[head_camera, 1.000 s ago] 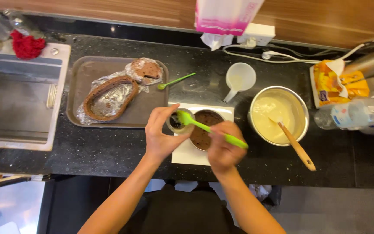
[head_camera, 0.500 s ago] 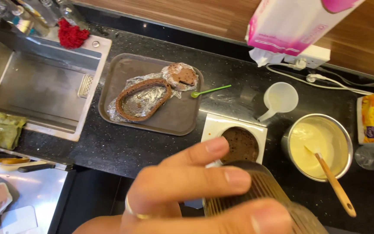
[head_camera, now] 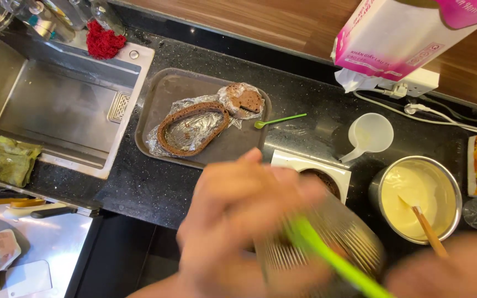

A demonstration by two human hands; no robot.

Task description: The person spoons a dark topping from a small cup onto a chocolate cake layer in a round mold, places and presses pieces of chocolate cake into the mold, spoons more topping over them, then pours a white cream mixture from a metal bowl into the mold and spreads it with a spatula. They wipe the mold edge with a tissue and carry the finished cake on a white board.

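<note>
Ribbed glass cup (head_camera: 327,248), blurred, raised near camera, below black worktop (head_camera: 139,187) edge; left hand (head_camera: 238,221) grip grasping it. Right hand (head_camera: 448,270) blurred beside it, grip unclear. Green spatula (head_camera: 332,259) crosses the cup.

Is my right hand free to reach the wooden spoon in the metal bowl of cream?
Probably not right away: the right hand lies beside the metal bowl of cream and its wooden spoon, nothing between, but it seems to grip a green utensil.
</note>
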